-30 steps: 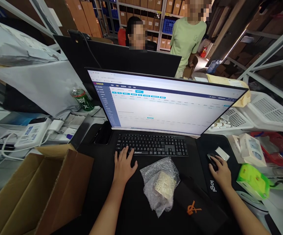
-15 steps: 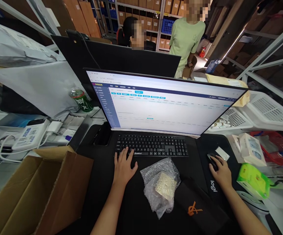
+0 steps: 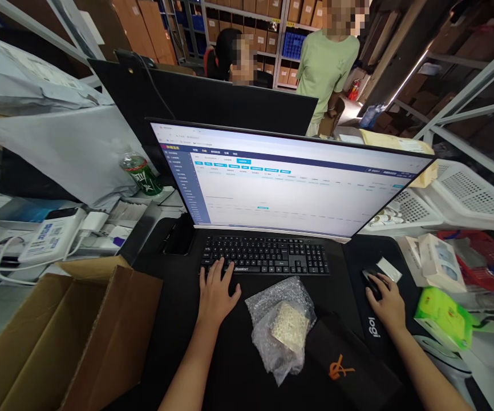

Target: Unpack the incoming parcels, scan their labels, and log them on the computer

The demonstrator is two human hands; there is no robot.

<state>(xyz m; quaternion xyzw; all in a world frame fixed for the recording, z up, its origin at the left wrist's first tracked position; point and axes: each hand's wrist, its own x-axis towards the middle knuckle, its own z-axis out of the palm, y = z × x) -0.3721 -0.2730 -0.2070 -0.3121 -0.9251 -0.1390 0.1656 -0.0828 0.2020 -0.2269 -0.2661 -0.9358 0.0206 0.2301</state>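
My left hand [image 3: 216,292] rests flat with its fingers spread on the lower left corner of a black keyboard [image 3: 266,254]. My right hand [image 3: 386,302] lies over a black mouse [image 3: 371,281] on a black mouse pad [image 3: 369,285]. Between my arms lies a bubble-wrap pouch [image 3: 282,325] with a pale square item inside. A wide monitor [image 3: 287,180] showing a white web page stands behind the keyboard.
An open cardboard box [image 3: 54,337] sits at the left front. A black phone [image 3: 179,235] lies left of the keyboard and a green bottle [image 3: 141,171] stands further back. Small boxes [image 3: 437,260], a green packet [image 3: 444,317] and white baskets [image 3: 465,197] fill the right. Two people are behind a second monitor [image 3: 213,103].
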